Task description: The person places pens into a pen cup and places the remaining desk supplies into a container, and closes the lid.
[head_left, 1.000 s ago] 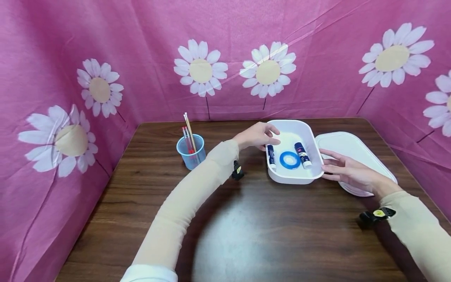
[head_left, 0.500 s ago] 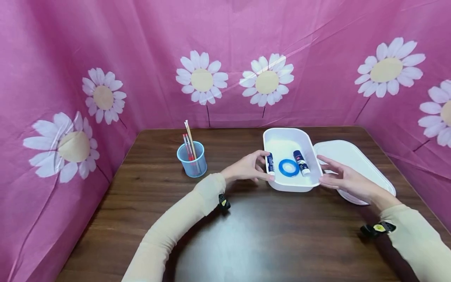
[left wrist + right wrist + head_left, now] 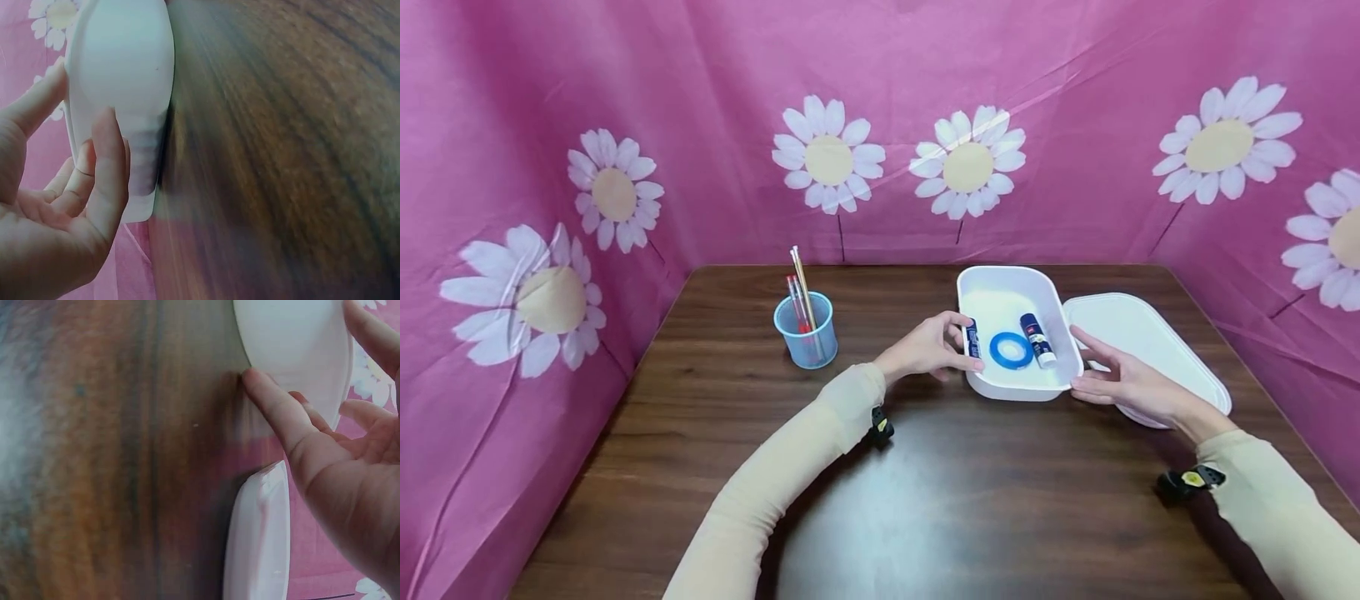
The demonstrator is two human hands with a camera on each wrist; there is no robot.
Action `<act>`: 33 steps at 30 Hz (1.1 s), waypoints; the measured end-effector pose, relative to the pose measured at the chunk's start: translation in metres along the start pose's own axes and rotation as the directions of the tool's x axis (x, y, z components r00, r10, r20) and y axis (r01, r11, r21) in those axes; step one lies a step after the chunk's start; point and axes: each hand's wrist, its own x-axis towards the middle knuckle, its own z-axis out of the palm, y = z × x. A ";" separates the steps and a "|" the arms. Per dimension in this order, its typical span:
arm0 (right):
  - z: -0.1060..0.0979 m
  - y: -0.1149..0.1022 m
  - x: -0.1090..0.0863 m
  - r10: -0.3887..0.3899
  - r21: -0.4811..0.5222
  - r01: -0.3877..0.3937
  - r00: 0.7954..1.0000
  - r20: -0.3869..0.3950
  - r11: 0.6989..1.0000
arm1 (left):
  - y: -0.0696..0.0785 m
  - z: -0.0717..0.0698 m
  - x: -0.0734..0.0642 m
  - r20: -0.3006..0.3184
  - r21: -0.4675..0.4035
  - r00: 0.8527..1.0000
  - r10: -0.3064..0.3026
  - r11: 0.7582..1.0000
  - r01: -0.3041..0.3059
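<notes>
A white rectangular tub (image 3: 1017,392) stands on the wooden table between both hands. Inside lie a dark blue glue stick (image 3: 1036,335), a blue tape roll (image 3: 1010,363) and, along the left wall, another dark blue tube (image 3: 973,340). My left hand (image 3: 928,346) touches the tub's left side, index finger and thumb spread at the rim; in the left wrist view its other fingers bend loosely by the wall. On the opposite side, my right hand (image 3: 1123,382) touches the wall near the front corner with spread, fairly straight fingers.
Right of the tub lies a flat white lid (image 3: 1157,342), partly behind the right hand. A light blue mesh cup (image 3: 808,343) holding paintbrushes and red-topped sticks stands at the left. A pink cloth with daisies (image 3: 827,160) hangs behind the table.
My left hand has come down from above the tub's left side to its rim near the front corner. My right hand stays at the right side. The tub's contents look unchanged.
</notes>
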 end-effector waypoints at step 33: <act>-0.067 -0.009 -0.082 -0.131 -0.491 -0.115 0.889 -0.439 0.864 | 0.003 -0.004 0.004 0.056 -0.032 0.996 -0.069 0.997 0.071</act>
